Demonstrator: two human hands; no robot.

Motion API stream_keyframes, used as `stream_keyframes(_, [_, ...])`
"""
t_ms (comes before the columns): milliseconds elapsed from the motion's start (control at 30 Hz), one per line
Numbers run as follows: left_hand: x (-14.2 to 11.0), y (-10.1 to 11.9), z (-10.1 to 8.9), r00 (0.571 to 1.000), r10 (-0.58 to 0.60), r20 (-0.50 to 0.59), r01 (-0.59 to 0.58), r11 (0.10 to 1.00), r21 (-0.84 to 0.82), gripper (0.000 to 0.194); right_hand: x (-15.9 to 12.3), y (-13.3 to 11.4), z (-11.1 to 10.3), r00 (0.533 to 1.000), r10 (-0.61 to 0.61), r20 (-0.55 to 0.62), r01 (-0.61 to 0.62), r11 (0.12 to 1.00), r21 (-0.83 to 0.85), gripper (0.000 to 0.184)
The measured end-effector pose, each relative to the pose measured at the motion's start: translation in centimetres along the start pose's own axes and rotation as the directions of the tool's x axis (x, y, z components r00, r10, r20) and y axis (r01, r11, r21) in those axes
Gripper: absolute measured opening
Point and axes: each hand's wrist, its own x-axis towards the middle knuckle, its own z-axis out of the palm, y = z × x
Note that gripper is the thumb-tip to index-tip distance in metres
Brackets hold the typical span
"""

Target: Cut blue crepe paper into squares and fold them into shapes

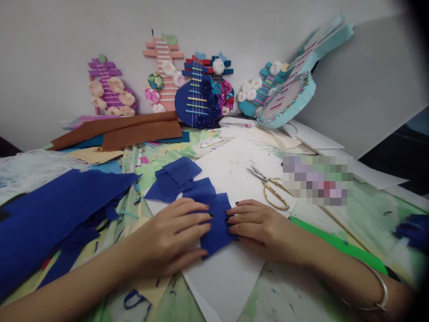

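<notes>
Two flat hands [177,235], fingers outstretched, touch blue sheet [217,226]; scissors [267,180] near, model instruments [182,100] behind.

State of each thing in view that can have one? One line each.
White sheet: lying, partly covered
Center blue piece: spread out on the white sheet
Left hand: fingers extended, touching center blue piece
Right hand: fingers extended, touching it too
Scissors: lying unheld, blades slightly apart
Small blue pieces: overlapping
Large blue sheet: lying, edge uneven
Dark blue craft: upright
Pixelated item: cannot tell
</notes>
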Motion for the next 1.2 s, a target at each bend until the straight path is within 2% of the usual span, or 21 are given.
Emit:
stream_keyframes(100, [0.7, 1.4, 0.0, 0.998, 0.033, 0.051, -0.031, 0.998, -0.047, 0.03, 0.0, 0.0, 0.0, 1.0, -0.002, -0.01, 0.002, 1.0, 0.008, 0.017])
stream_keyframes(200, [0.8, 1.8, 0.4, 0.999, 0.051, -0.003, -0.051, 0.997, -0.05, 0.019, 0.1, -0.1, 0.0, 1.0, 0.014, -0.02, -0.012, 0.997, 0.078, 0.018])
stream_keyframes(367, [0.6, 1.8, 0.6, 0.996, 0.061, -0.06, -0.065, 0.996, -0.063, 0.019, 0.2, -0.3, -0.3, 0.999, 0.046, -0.009, -0.044, 0.979, 0.201, 0.018])
stream_keyframes(567, [0.6, 1.2, 0.4, 0.999, -0.021, -0.028, 0.012, 0.956, -0.294, 0.02, 0.1, -0.5, -1.0, 0.99, 0.087, 0.112, -0.101, 0.988, 0.12, 0.017])
stream_keyframes(700, [0.5, 0.9, 0.4, 0.998, -0.022, 0.066, 0.047, 0.915, -0.402, 0.019, 0.3, -0.9, -1.6, 0.984, 0.052, 0.169, -0.073, 0.99, 0.117, 0.016])
stream_keyframes(833, [0.7, 1.0, -0.1, 0.975, -0.097, 0.199, 0.181, 0.866, -0.466, 0.022, 0.7, -1.0, -1.4, 0.984, 0.048, 0.169, -0.078, 0.981, 0.176, 0.021])
stream_keyframes(933, [1.0, 1.2, -0.4, 0.957, -0.141, 0.252, 0.256, 0.82, -0.512, 0.023, 1.0, -0.9, -0.7, 0.982, 0.09, 0.168, -0.121, 0.976, 0.183, 0.026])
stream_keyframes(1067, [1.3, 1.2, 0.1, 0.954, -0.211, 0.215, 0.296, 0.786, -0.543, 0.02, 1.2, -0.5, 0.0, 0.987, 0.111, 0.116, -0.133, 0.97, 0.205, 0.027])
stream_keyframes(1200, [1.2, 1.0, 0.8, 0.942, -0.311, 0.129, 0.33, 0.774, -0.54, 0.015, 1.5, -0.4, 0.3, 0.98, 0.183, 0.083, -0.199, 0.936, 0.291, 0.016])
